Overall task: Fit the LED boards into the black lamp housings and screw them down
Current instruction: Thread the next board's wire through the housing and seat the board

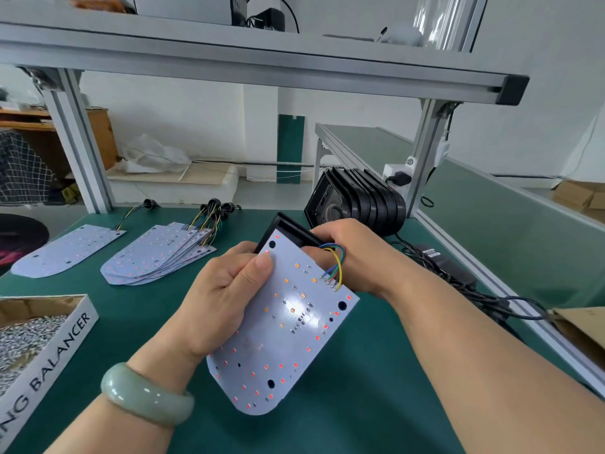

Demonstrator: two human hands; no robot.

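Glossy white LED board (288,326); matt green mat (360,404); black plastic housing (291,232).

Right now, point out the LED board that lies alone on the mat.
The far-left board, flat and by itself; the rest are fanned in a stack to its right, and the held board is off the mat.

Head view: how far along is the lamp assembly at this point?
Done: no finished lamp shows. In hand: the left hand grips one board while the right hand holds a black housing behind it, not yet seated. Left: a pile of boards, stacked housings, and screws in their box.
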